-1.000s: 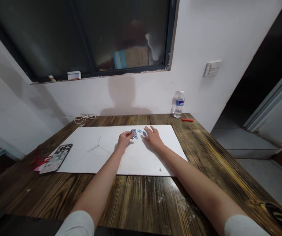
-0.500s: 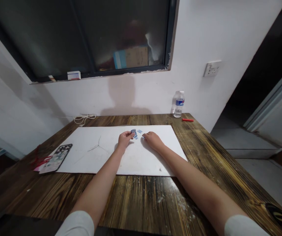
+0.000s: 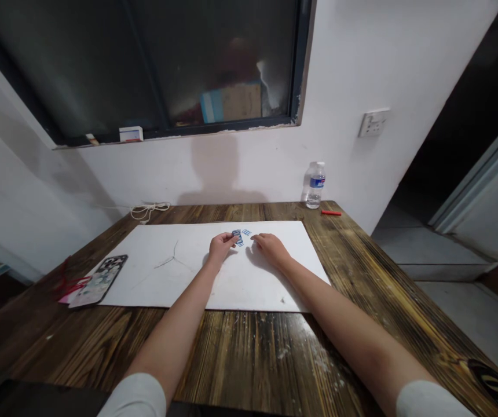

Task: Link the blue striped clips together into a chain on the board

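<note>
My left hand (image 3: 220, 248) pinches a small cluster of blue-and-white pieces with rectangular outlines (image 3: 237, 236) between thumb and fingers, over the white board (image 3: 227, 284). Just beyond, a separate blue-outlined piece (image 3: 246, 232) lies on the board. My right hand (image 3: 270, 248) hovers low over the board to the right of the cluster, apart from it. Its fingers are bent and drawn together; whether anything small is between the fingertips I cannot make out. The pieces are too small to name by kind.
A patterned phone case or phone (image 3: 101, 281) overlaps the board's left edge, beside red cord (image 3: 73, 284). Toward the wall are a white cable (image 3: 149, 208), a water bottle (image 3: 315, 186) and a red pen-like stick (image 3: 331, 212). Thin dark lines mark the board.
The small blue piece seen at my right fingertips is no longer visible there, and those fingertips have lifted slightly. My left hand stays in place with its cluster.
</note>
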{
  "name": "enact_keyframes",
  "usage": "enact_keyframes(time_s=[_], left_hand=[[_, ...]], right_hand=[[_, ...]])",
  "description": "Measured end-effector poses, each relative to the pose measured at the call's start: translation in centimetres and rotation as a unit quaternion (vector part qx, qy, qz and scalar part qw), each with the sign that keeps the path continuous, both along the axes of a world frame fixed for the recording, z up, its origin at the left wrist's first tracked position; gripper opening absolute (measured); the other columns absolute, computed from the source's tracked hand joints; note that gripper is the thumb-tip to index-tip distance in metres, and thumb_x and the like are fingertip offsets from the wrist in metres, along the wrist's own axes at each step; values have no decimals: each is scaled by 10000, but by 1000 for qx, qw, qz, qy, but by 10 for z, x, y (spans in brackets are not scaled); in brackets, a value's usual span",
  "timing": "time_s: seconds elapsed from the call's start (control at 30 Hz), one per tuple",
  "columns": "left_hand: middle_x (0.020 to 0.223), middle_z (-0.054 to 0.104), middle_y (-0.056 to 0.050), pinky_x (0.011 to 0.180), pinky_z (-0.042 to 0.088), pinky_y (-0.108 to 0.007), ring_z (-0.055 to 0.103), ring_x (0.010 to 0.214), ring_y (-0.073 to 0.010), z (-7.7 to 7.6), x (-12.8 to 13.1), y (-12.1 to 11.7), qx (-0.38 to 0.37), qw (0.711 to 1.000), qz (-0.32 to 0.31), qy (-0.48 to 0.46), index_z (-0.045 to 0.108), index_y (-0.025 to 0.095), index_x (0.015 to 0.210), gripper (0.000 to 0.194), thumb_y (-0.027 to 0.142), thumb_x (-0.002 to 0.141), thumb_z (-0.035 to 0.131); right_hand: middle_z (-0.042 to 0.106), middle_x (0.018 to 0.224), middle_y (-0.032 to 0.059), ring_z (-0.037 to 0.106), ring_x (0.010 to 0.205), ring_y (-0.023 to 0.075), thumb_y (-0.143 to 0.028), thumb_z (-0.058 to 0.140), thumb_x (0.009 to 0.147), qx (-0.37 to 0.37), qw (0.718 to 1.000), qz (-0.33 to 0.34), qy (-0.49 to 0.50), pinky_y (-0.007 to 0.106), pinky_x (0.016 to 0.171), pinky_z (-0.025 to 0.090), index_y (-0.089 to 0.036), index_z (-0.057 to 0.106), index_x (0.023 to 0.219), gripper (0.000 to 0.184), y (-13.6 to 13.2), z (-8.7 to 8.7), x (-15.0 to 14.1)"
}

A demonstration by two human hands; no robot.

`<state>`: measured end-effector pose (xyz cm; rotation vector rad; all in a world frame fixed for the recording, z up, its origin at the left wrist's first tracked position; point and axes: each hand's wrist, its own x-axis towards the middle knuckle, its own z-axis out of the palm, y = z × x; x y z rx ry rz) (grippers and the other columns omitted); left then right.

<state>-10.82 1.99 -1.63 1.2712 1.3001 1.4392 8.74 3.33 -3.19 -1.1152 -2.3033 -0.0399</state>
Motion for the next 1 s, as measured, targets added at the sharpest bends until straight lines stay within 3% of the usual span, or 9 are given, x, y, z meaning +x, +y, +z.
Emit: enact_keyframes(time_s=[0.17,0.37,0.53,0.7,1.0], left_hand=[[659,673,-42,528,477,-262,564,563,-134,-2,1,1,-18,1000,-15,17,693,145,693,396,448,482,834],[621,661,-42,579,463,-287,563,552,-139,-2,2,-2,-19,998,-30,51,696,147,645,325,403,503,836],[572,643,-39,575,436,-272,551,545,-137,3,4,-6,-23,996,-57,63,694,154,621,325,423,505,835],[577,644,-46,593,434,-279,567,574,-160,6,6,-9,-14,994,-94,55,691,152,635,388,483,492,833],[558,631,-24,622,422,-270,546,560,-137,6,5,-8,2,995,-100,22,651,161,617,387,488,505,824]], right_hand=[[715,981,79,654,873,181,-34,485,838,29,993,42,108,286,775,491,-187,685,1049,328,3,-6,-1],[711,982,86,636,933,189,-159,438,928,102,971,87,197,324,833,495,-195,699,975,267,-1,-4,-4],[679,991,85,602,918,187,-194,468,929,145,968,90,181,335,819,481,-210,702,945,235,-7,0,-5],[663,935,94,587,863,185,-176,501,917,141,973,108,146,317,800,453,-194,705,959,208,-3,-3,-6],[678,894,78,579,813,174,-246,466,956,155,969,154,116,315,760,429,-207,699,912,240,-3,-4,-9]])
